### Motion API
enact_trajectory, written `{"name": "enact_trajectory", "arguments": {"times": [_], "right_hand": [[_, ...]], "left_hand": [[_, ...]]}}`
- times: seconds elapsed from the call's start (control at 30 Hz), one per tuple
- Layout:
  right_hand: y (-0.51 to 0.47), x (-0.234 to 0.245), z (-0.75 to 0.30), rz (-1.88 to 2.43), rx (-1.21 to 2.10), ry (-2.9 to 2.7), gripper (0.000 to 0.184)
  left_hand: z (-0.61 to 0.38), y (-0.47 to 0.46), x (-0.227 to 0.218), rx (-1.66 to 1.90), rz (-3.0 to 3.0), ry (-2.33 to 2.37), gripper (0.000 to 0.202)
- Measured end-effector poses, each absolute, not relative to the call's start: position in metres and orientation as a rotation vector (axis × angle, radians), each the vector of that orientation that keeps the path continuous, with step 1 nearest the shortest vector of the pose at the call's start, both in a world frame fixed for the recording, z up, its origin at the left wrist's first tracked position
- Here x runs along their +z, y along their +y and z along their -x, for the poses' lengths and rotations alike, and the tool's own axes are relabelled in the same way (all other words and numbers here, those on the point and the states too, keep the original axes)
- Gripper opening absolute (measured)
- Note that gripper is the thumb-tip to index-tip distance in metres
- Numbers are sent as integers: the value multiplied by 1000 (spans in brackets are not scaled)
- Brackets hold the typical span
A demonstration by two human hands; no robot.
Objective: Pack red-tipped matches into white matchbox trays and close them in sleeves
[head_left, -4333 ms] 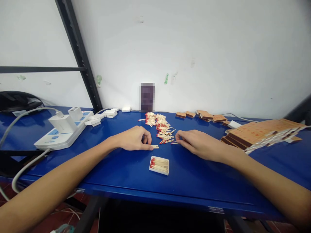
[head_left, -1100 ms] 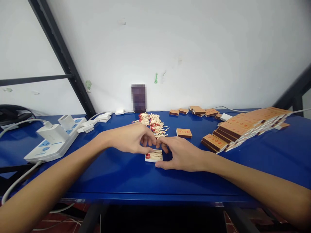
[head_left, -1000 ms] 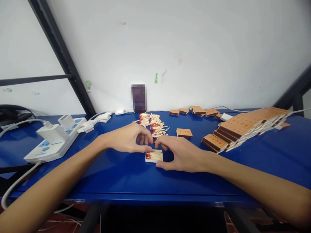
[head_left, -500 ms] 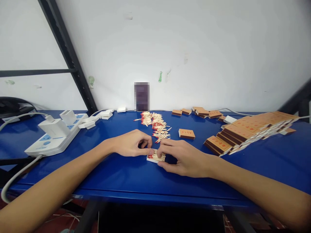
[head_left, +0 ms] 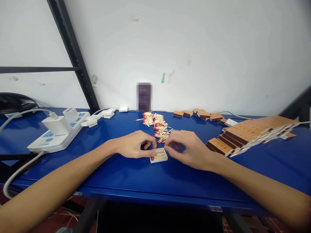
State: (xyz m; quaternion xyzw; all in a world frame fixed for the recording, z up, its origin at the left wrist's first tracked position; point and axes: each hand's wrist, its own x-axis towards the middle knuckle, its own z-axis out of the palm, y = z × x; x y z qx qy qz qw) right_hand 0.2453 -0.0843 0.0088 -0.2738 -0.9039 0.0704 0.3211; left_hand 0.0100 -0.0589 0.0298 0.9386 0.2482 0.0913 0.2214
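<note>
A small white matchbox tray [head_left: 159, 160] lies on the blue table, filled with red-tipped matches [head_left: 160, 153]. My left hand [head_left: 135, 144] is closed at its left end, thumb on the rim and fingers curled behind. Just off the tray's right end is my right hand [head_left: 192, 150], its thumb and fingertips pinched together; whatever is between them is too small to make out. Behind the tray spreads a heap of loose matches [head_left: 161, 129]. A brown matchbox [head_left: 187, 131] shows only its top edge beyond my right hand.
Stacked matchbox sleeves [head_left: 245, 131] stand at the right, with more matchboxes [head_left: 202, 113] behind. White trays [head_left: 107, 113] lie at the back left near a power strip [head_left: 58, 137] with chargers. A blurred dark object [head_left: 144, 97] leans against the wall.
My right hand has lifted off the tray and moved right and slightly up, uncovering the matches. My left hand stays on the tray. The whole view has shifted slightly.
</note>
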Motion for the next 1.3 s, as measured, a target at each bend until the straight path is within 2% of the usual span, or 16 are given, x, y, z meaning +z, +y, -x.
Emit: {"name": "enact_trajectory", "arguments": {"times": [0.13,0.3,0.43,0.73,1.0,1.3], "right_hand": [[-66,8,-256,1028,-6,-2430,7],[-57,3,-261,1189,-12,-2519,9],[-58,2,-259,1199,32,-2533,11],[-59,3,-258,1241,59,-2517,11],[-60,4,-256,1200,43,-2526,13],[-61,5,-256,1180,28,-2546,12]], "left_hand": [[-12,-61,30,245,-2603,660,30],[-15,-54,21,403,-2599,738,28],[-15,-49,13,489,-2784,812,20],[-14,-48,13,352,-3000,840,27],[-16,-48,14,457,-3026,870,26],[-14,-46,15,369,-3123,784,29]]}}
